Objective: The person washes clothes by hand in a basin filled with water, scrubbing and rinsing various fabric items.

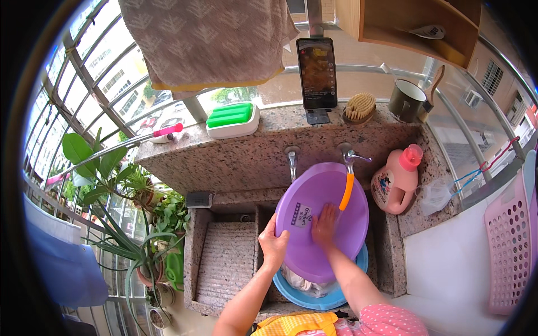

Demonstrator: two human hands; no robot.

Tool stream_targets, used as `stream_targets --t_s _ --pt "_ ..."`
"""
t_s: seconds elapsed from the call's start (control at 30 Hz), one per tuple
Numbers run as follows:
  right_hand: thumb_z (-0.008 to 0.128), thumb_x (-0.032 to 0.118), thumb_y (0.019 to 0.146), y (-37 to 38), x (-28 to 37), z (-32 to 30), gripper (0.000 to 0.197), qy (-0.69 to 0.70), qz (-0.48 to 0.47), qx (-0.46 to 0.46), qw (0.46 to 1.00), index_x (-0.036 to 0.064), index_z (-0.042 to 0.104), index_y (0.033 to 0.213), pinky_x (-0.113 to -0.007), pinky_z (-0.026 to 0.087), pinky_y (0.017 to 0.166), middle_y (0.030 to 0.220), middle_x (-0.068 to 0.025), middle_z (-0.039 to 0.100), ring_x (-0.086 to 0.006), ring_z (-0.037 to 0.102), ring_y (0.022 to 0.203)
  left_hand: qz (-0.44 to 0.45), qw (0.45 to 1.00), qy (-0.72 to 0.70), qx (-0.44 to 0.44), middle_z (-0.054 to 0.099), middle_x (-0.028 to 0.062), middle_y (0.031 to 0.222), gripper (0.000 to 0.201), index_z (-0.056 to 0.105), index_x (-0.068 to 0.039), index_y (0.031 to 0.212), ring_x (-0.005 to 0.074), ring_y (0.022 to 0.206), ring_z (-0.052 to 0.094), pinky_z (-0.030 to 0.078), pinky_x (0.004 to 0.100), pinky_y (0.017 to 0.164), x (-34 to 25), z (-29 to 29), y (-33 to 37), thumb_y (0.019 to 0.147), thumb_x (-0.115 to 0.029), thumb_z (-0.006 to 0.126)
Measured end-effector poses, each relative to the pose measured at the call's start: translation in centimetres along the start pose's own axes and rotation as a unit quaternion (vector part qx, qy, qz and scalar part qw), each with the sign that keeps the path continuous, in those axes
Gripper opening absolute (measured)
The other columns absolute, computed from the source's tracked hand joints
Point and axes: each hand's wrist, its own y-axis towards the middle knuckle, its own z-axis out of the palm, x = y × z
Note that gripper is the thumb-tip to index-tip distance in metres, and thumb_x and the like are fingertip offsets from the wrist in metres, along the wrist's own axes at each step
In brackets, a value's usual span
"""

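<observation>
A purple plastic basin (pixel 347 235) is tilted over a blue basin (pixel 288 295) in the stone sink. My left hand (pixel 274 246) grips the purple basin's left rim, with the thumb on the inside. Flat against its inner wall, my right hand (pixel 324 225) lies with fingers stretched, beside a dark printed label (pixel 301 216). An orange hose (pixel 347 191) on the tap (pixel 349 158) hangs down into the purple basin. Pale wet cloth (pixel 305 283) shows in the blue basin, partly hidden under the purple one.
Left of the basins is a ribbed stone washboard (pixel 227 260). A pink detergent bottle (pixel 397 179) stands right of the tap. Along the ledge are a green soap box (pixel 232 119), a phone (pixel 317 75), a scrubbing brush (pixel 359 107) and a mug (pixel 406 101). A towel (pixel 207 42) hangs above.
</observation>
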Motion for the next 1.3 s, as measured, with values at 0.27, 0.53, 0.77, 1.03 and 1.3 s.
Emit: stream_targets --t_s 0.27,0.53,0.77,1.03,1.3 --pt "0.038 0.028 0.089 -3.2 5.7 -1.3 0.056 0.059 -0.369 0.256 0.891 0.002 0.022 0.137 -0.047 0.011 0.107 0.141 -0.019 0.021 -0.0353 0.014 0.132 -0.003 0.999 0.046 -0.029 0.062 0.003 0.086 0.043 0.055 0.001 0.112 0.0063 0.076 0.055 0.045 0.0212 0.069 -0.4 -0.4 -0.6 0.069 0.003 0.056" --pt "0.043 0.032 0.088 0.5 -2.5 -12.2 0.058 -0.285 -0.247 0.417 0.827 0.0063 0.024 0.137 -0.042 0.018 0.106 0.14 -0.0192 0.025 -0.0324 0.021 0.13 -0.013 1.0 0.01 -0.003 0.063 0.0061 0.084 0.04 0.056 0.001 0.11 0.0079 0.074 0.055 0.046 0.0229 0.068 0.4 -1.0 -1.2 0.07 0.0 0.057" --pt "0.042 0.033 0.087 2.0 4.4 -0.3 0.064 -0.056 -0.074 0.059 0.994 -0.0026 0.019 0.136 -0.048 0.01 0.107 0.141 -0.0227 0.017 -0.0346 0.012 0.133 -0.057 0.996 -0.029 -0.055 0.062 0.0059 0.083 0.038 0.056 0.002 0.108 0.0087 0.075 0.055 0.045 0.0237 0.07 2.8 -0.6 -1.2 0.07 -0.001 0.055" --pt "0.04 0.032 0.088 -3.8 -2.0 -5.6 0.057 -0.042 -0.46 0.45 0.764 0.0093 0.024 0.138 -0.048 0.013 0.106 0.143 -0.0088 0.021 -0.0267 0.017 0.133 -0.029 0.996 0.003 -0.083 0.063 0.0099 0.09 0.038 0.056 0.004 0.106 0.0136 0.083 0.058 0.046 0.0261 0.075 4.9 -1.5 -1.6 0.069 0.0 0.055" --pt "0.045 0.036 0.084 4.8 -3.4 -4.4 0.065 -0.158 -0.248 0.22 0.93 0.005 0.024 0.137 -0.046 0.013 0.107 0.142 -0.012 0.024 -0.0267 0.016 0.133 -0.084 0.993 -0.052 -0.061 0.063 0.0101 0.092 0.039 0.055 0.004 0.109 0.0142 0.083 0.058 0.046 0.0275 0.077 5.7 -1.6 -1.6 0.072 -0.005 0.06"
